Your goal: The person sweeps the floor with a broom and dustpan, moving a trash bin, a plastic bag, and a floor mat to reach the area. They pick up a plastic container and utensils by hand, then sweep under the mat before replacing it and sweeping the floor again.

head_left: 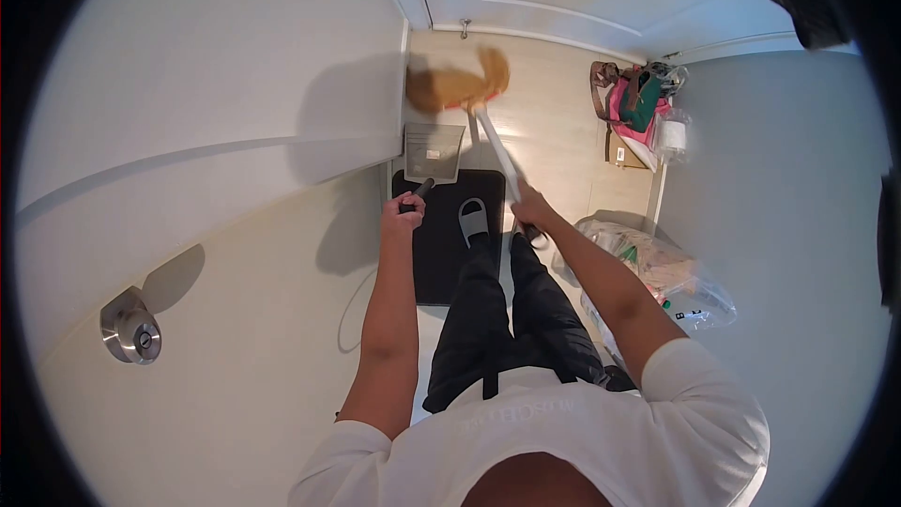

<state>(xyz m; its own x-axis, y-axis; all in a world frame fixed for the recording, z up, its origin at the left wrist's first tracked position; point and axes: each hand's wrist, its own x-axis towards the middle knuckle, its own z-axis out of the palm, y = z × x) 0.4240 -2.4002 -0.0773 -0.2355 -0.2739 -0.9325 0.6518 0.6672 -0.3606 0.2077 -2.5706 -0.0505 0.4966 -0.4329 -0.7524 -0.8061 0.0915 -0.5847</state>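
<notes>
My left hand (404,210) is wrapped round the dark handle of a grey dustpan (434,152), which lies flat at the far edge of a black mat. In my right hand (531,207) is the white stick of a broom (497,147), its fingers closed round the lower end. The broom's tan bristle head (457,83) is smeared by motion, out beyond the dustpan and near the wall on the left. A red strip shows where the bristles meet the stick.
On the left, a white door with a round metal knob (131,330) stands close. Bags (640,99), a cardboard box (631,152) and a white roll (673,135) sit along the right wall. Nearer lies a clear plastic bag (657,268). My slippered foot (474,221) rests on the black mat (436,258).
</notes>
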